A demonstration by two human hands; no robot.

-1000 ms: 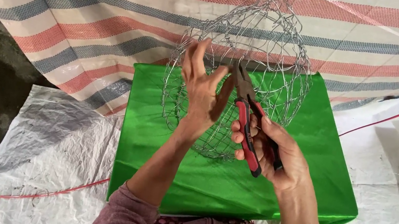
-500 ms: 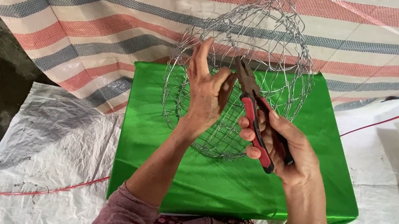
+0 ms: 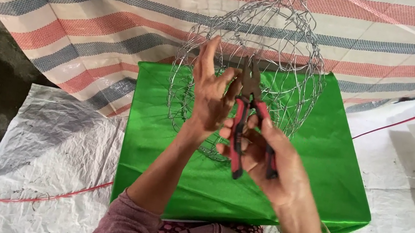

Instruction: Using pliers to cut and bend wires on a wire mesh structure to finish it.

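Looking down through the head view, you see your left hand (image 3: pixel 210 97) raised at the centre of the frame, palm turned toward you, its fingers (image 3: pixel 208 57) stretched upward and loosely spread while the thumb presses against the near side of a wire mesh basket (image 3: pixel 283 39). That basket is a rounded cage of thin, twisted silver wire with wide hexagonal openings; it stands up in the upper middle of the frame, its top close to the upper edge and its lower curve falling behind both of your hands. Your right hand (image 3: pixel 267 164) sits just right of and below the left one, curled firmly around the red-and-black handles of a pair of pliers (image 3: pixel 245 112). The handles are drawn partly together in your grip, and the dark metal nose points up into the mesh just beside your left thumb; you cannot tell whether the nose is biting a wire. Beneath the basket lies a bright green box (image 3: pixel 317 170), wrapped in shiny cloth or foil and filling the middle of the frame. Behind it, across the top, hangs a striped tarpaulin (image 3: pixel 78 8) in red, blue and cream bands. White woven sheeting (image 3: pixel 46 162) covers the ground at lower left and right, with a thin red cord (image 3: pixel 17 198) trailing across it. Your maroon sleeves (image 3: pixel 125 230) show at the bottom edge.
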